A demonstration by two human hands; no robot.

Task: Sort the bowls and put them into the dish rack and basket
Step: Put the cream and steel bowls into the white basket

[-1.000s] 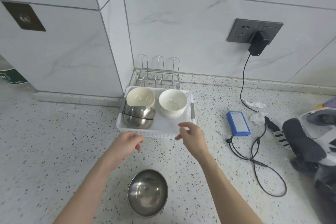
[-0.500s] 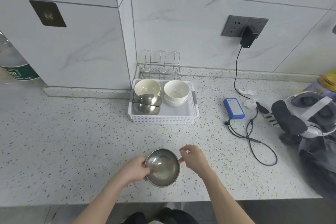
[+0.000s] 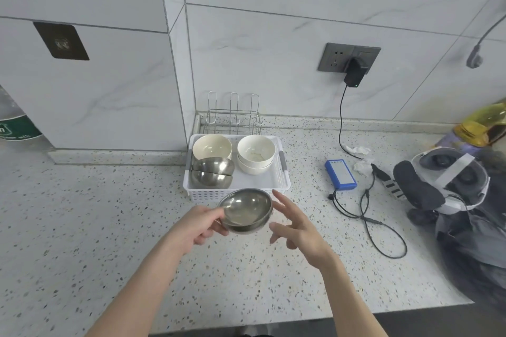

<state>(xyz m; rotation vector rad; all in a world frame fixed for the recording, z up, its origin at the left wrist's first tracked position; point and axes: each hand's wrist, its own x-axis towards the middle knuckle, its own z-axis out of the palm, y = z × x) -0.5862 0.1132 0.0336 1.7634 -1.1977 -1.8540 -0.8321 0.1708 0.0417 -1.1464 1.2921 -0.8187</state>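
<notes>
**Steel bowl lifted toward the basket**

Lifted off the counter (image 3: 82, 227) since the earlier frame, the steel bowl (image 3: 245, 210) now hangs before the white basket (image 3: 283, 172). Left hand (image 3: 197, 227) pinches its rim; right hand (image 3: 294, 227) is released, fingers spread. It likely joins the stacked steel bowls (image 3: 212, 172).

Left hand (image 3: 201, 223) fingers curled, apparently gripping; right hand (image 3: 297, 227) fingers spread.
</notes>
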